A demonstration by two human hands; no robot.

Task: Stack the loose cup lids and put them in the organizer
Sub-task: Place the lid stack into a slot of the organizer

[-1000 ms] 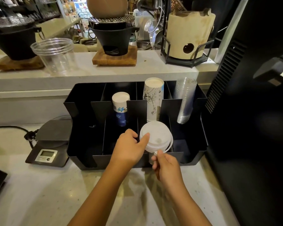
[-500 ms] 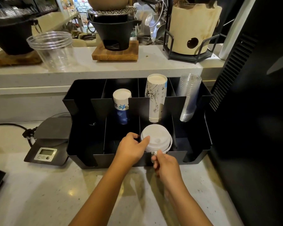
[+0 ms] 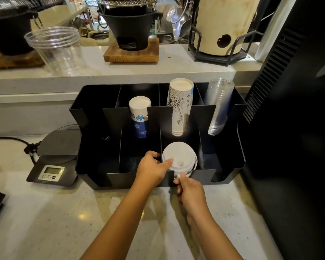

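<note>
Head camera, looking down at a pale stone counter (image 3: 45, 212), left to right: a small digital scale (image 3: 52, 166) is sitting at the counter's left side with its cord trailing away, just beside a black organizer (image 3: 94, 162) split into compartments. In the organizer's rear row, a short stack of blue-printed paper cups (image 3: 139, 117) is leaning forward, a taller stack of illustrated paper cups (image 3: 180, 106) is standing to its right, and a sleeve of clear plastic cups (image 3: 219, 106) is filling the far-right slot. A person's left hand (image 3: 151, 168) is gripping the left edge of a stack of white cup lids (image 3: 178, 158), thumb laid across the top lid. The stack is sitting low in the third front compartment from the left, tilted toward the camera. The right hand (image 3: 190, 191) is pinching the stack's lower front edge through the notch in the organizer's front wall.
</note>
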